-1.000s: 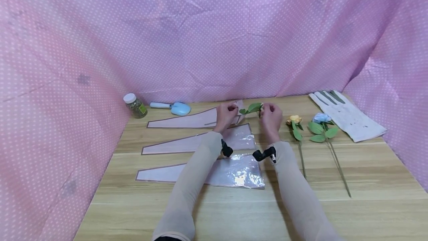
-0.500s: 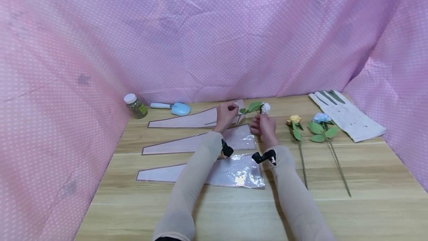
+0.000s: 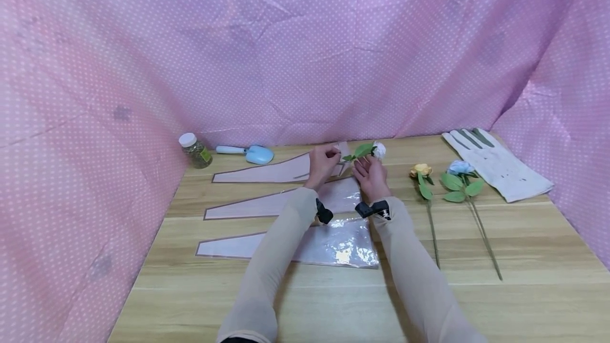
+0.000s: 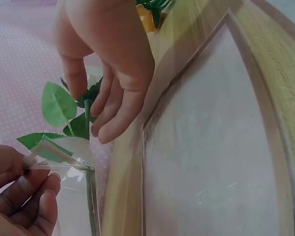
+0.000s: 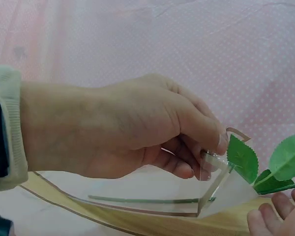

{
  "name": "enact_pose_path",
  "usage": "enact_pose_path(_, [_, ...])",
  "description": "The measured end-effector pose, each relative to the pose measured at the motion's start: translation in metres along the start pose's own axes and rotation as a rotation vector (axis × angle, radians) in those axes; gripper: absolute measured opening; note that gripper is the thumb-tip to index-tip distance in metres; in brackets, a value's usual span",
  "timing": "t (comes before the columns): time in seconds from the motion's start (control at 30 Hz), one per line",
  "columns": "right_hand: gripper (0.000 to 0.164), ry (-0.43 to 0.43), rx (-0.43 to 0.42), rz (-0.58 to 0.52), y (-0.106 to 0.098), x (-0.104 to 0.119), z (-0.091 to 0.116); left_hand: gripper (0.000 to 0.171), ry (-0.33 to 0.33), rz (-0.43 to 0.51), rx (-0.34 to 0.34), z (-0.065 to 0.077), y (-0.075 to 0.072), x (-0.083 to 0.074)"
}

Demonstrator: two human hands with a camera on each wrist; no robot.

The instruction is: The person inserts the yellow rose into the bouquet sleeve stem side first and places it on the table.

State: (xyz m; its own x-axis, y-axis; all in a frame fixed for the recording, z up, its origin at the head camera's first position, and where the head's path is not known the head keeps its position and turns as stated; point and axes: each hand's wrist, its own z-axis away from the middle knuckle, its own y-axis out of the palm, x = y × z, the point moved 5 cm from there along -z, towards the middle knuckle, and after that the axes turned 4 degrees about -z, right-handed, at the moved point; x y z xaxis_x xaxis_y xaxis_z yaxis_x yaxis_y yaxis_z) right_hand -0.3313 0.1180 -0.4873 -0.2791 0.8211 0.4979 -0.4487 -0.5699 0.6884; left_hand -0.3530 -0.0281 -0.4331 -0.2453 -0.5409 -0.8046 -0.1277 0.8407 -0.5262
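A white artificial rose (image 3: pixel 378 151) with green leaves has its stem partly inside a clear, pale-pink bordered flower sleeve (image 3: pixel 267 170), the farthest of three. My left hand (image 3: pixel 322 165) pinches the lifted edge of this sleeve's wide mouth. In the right wrist view the left hand (image 5: pixel 132 128) covers part of the mouth, and the green stem (image 5: pixel 142 199) shows through the plastic. My right hand (image 3: pixel 373 178) is just below the rose's leaves, its fingers loosely extended. Seen in the left wrist view, the right hand (image 4: pixel 105 64) has thumb and fingers on either side of the stem, apparently not pinching it.
Two more sleeves (image 3: pixel 248 208) lie nearer on the wooden table (image 3: pixel 324 300). A yellow rose (image 3: pixel 421 170) and a blue rose (image 3: pixel 459 167) lie at right, by a white glove (image 3: pixel 505 171). At back left are a blue trowel (image 3: pixel 259 154) and a white-capped jar (image 3: pixel 196 152).
My right hand has let go of the white rose's head and moved down and left beneath the leaves, its fingers loosening. The left hand keeps its place on the sleeve.
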Motion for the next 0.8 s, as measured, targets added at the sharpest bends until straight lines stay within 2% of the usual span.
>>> enact_pose_path(0.2, [0.012, -0.027, -0.068, -0.063, 0.000, 0.003, -0.003, 0.012, -0.028, 0.037, 0.005, 0.001, 0.001, 0.002])
enact_pose_path(0.33, [0.009, -0.099, -0.100, -0.061, -0.001, 0.005, -0.005, 0.011, -0.026, 0.047, 0.008, 0.000, 0.001, 0.001])
enact_pose_path(0.57, [0.009, -0.233, -0.092, 0.050, -0.001, 0.005, -0.008, 0.011, -0.031, 0.043, 0.030, -0.001, 0.003, -0.001])
enact_pose_path(0.8, [0.012, -0.239, -0.081, 0.091, 0.002, 0.001, -0.011, 0.010, -0.011, 0.063, 0.040, -0.003, 0.005, -0.004])
